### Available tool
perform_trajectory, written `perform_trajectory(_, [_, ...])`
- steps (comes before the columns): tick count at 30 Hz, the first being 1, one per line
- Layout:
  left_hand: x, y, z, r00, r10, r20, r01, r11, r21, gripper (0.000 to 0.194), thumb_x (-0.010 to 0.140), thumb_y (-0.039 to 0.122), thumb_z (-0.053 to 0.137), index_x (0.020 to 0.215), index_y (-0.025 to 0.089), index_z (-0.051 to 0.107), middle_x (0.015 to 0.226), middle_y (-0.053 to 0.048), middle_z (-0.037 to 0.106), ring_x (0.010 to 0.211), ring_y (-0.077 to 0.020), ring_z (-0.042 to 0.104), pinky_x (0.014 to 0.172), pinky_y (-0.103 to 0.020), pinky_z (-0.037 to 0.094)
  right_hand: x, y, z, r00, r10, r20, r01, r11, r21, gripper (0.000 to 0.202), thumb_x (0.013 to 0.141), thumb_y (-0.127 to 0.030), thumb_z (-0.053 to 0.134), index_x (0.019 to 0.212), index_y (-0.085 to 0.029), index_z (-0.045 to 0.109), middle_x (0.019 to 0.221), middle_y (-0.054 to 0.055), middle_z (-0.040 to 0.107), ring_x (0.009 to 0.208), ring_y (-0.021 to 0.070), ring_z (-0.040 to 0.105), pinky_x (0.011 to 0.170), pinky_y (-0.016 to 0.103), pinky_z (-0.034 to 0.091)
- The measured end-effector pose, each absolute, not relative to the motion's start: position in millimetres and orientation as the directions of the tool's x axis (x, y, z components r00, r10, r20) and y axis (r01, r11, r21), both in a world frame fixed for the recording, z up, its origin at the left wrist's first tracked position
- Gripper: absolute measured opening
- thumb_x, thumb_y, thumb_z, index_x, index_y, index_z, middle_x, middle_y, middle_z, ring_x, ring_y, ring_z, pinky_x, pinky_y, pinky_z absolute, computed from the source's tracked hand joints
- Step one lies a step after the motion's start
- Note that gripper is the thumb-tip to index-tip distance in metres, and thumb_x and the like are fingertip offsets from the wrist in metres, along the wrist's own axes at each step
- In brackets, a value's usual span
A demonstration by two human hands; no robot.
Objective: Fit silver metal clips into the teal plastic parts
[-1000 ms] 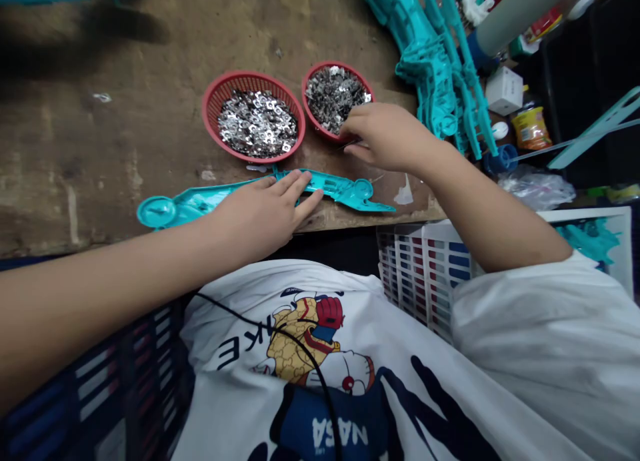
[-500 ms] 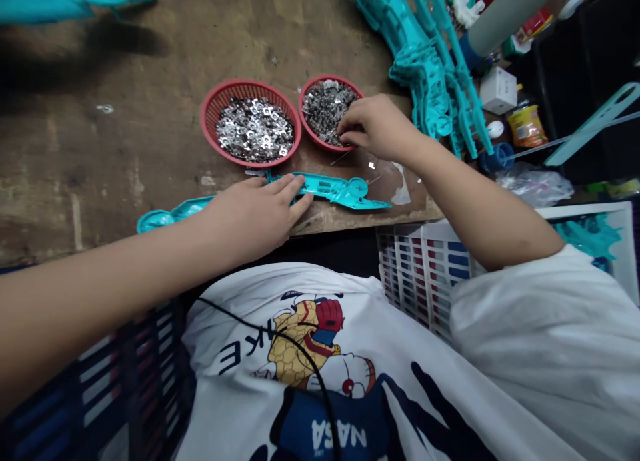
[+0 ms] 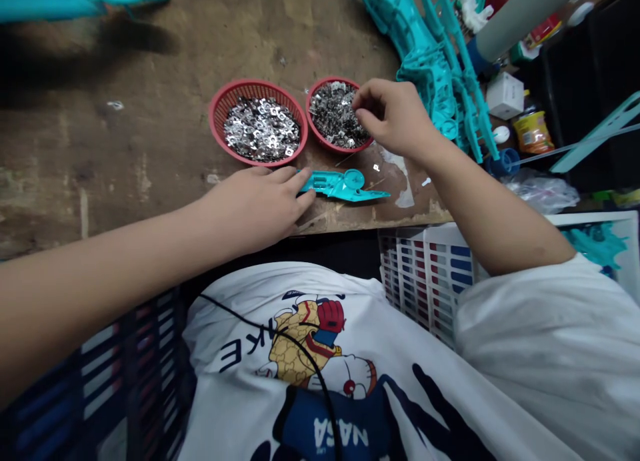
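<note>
My left hand lies over a long turquoise plastic part near the table's front edge, its fingers closed on it. The part's left portion is hidden under the hand and forearm. My right hand is at the right rim of a small red basket full of small metal pieces. Thumb and forefinger are drawn together in a pinch; what is between them is too small to make out. Left of it stands a larger red basket holding shiny flat metal clips.
More turquoise plastic parts are piled at the back right, with another turquoise piece at the far left. A white box and a grey pipe stand beyond. White plastic crates sit below the table edge. Loose clips dot the table.
My right hand has lifted back from the pieces in the small basket toward its right rim. My left hand stays on the turquoise part, whose left end is now hidden.
</note>
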State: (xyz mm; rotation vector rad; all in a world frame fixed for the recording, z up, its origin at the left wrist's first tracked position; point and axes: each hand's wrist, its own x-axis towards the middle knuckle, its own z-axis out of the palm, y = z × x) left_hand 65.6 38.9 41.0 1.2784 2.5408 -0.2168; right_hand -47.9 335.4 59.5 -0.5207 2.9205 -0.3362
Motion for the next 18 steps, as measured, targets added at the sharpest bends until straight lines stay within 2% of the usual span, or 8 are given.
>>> perform_trajectory(2, [67.9,41.2,40.2,-0.565,0.767,-0.305,0.801,0.598,0.018,0.054,0.118,0.026,0.073,0.171,0.021,0.084,0.194,-0.021,0.07,0.177,-0.0429,0.071,0.136,-0.052,0.064,-41.3,329.9,64.3,-0.918,-0.373,-0.136,-0.332,0.908,-0.253,0.047,0.116,-0.055,0.08,0.155,-0.031,0.091,0.139,0.012,0.095,0.124,0.039,0.085,0.101,0.048,0.066])
perform_trajectory(5, [72.0,44.4,38.1,-0.577,0.753,-0.316,0.782,0.621,0.052,0.049,0.116,0.021,0.075,0.163,0.022,0.089,0.186,-0.021,0.077,0.17,-0.0428,0.075,0.126,-0.051,0.068,-25.8,318.8,71.0,-0.881,-0.429,-0.197,-0.365,0.883,-0.294,0.04,0.118,-0.049,0.079,0.148,-0.028,0.095,0.143,0.014,0.095,0.125,0.0385,0.085,0.106,0.049,0.067])
perform_trajectory(9, [74.7,48.9,39.8,-0.56,0.751,-0.349,0.796,0.604,0.022,0.052,0.117,0.018,0.071,0.166,0.02,0.088,0.189,-0.025,0.073,0.166,-0.0451,0.076,0.118,-0.053,0.071,-7.1,308.2,69.1,-0.791,-0.533,-0.3,-0.411,0.827,-0.384,0.034,0.115,-0.039,0.084,0.142,-0.028,0.101,0.138,0.013,0.097,0.129,0.0395,0.087,0.112,0.05,0.069])
perform_trajectory(12, [74.2,50.0,41.5,-0.55,0.743,-0.381,0.801,0.598,0.01,0.056,0.119,0.021,0.071,0.173,0.019,0.084,0.193,-0.027,0.068,0.169,-0.0467,0.074,0.12,-0.054,0.07,-4.9,309.0,59.2,-0.758,-0.553,-0.346,-0.416,0.818,-0.397,0.032,0.112,-0.031,0.086,0.139,-0.025,0.103,0.132,0.012,0.097,0.123,0.0366,0.09,0.112,0.047,0.068])
perform_trajectory(15, [73.4,48.0,40.7,-0.547,0.737,-0.398,0.791,0.61,0.042,0.058,0.119,0.026,0.077,0.177,0.019,0.082,0.198,-0.026,0.064,0.175,-0.0491,0.069,0.127,-0.056,0.068,-9.6,314.9,51.3,-0.73,-0.535,-0.425,-0.416,0.841,-0.345,0.032,0.109,-0.022,0.085,0.136,-0.021,0.102,0.124,0.012,0.097,0.116,0.0342,0.089,0.109,0.046,0.066])
perform_trajectory(18, [73.3,46.0,39.3,-0.522,0.741,-0.421,0.807,0.589,0.035,0.062,0.119,0.029,0.08,0.18,0.016,0.08,0.202,-0.029,0.057,0.182,-0.0529,0.063,0.133,-0.061,0.066,-13.0,319.8,52.3,-0.727,-0.511,-0.459,-0.419,0.859,-0.293,0.038,0.108,-0.019,0.082,0.14,-0.021,0.102,0.126,0.013,0.097,0.116,0.0344,0.088,0.108,0.046,0.064])
